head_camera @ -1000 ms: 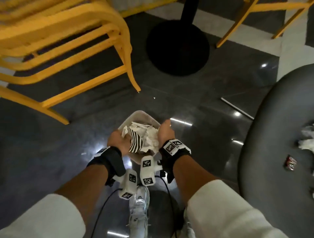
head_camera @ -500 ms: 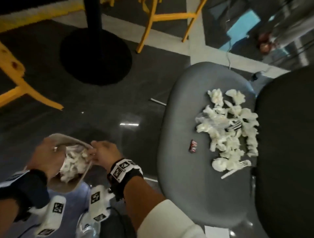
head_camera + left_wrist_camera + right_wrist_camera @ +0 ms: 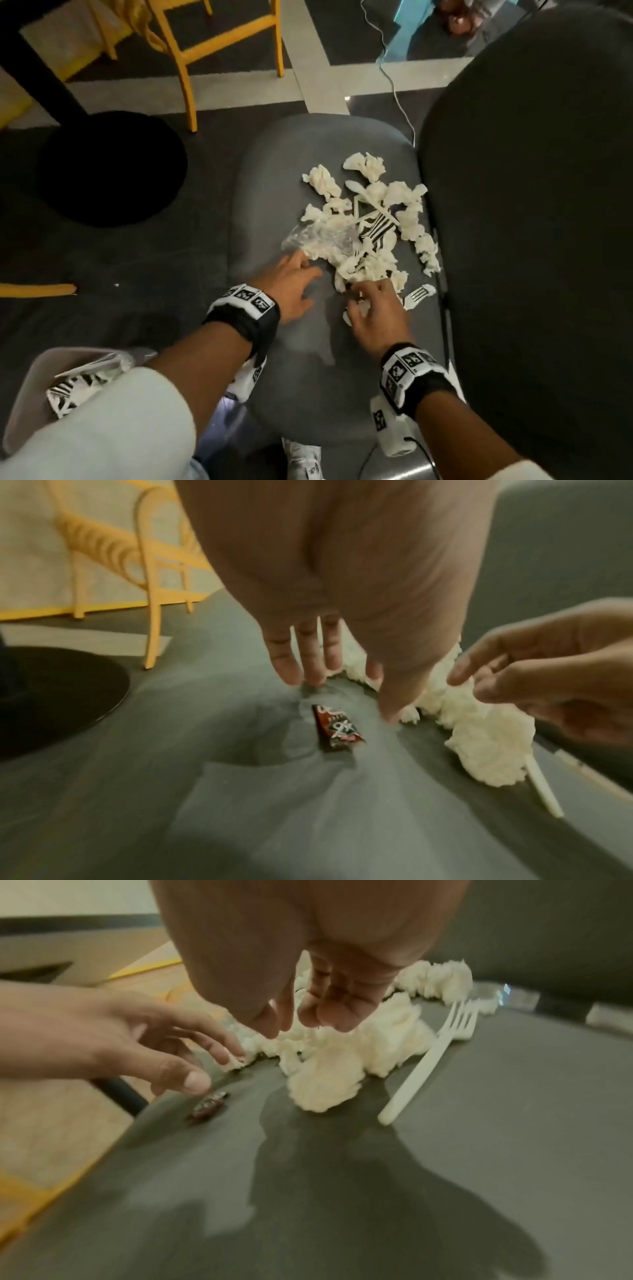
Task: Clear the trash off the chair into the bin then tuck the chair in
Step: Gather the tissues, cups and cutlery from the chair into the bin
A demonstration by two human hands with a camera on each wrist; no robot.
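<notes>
A grey chair seat (image 3: 301, 394) carries a pile of crumpled white tissues (image 3: 363, 260), a striped wrapper (image 3: 378, 226), clear plastic (image 3: 308, 240) and a white plastic fork (image 3: 419, 296). My left hand (image 3: 298, 277) reaches over the pile's near-left edge, fingers straight and holding nothing. Under it lies a small red candy wrapper (image 3: 337, 729), which the head view does not show. My right hand (image 3: 366, 294) hovers just above a tissue ball (image 3: 329, 1085) with loosely bent fingers that grip nothing; the fork (image 3: 431, 1058) lies to its right. The bin (image 3: 30, 383), holding paper trash, stands on the floor at lower left.
The chair's dark backrest (image 3: 531, 240) rises at the right. A black round table base (image 3: 113, 168) and yellow chair legs (image 3: 186, 85) stand on the dark floor beyond. A white cable (image 3: 394, 85) runs across the floor behind the seat.
Both hands have left the bin and moved right onto the chair seat. My view has swung from the bin to the trash pile.
</notes>
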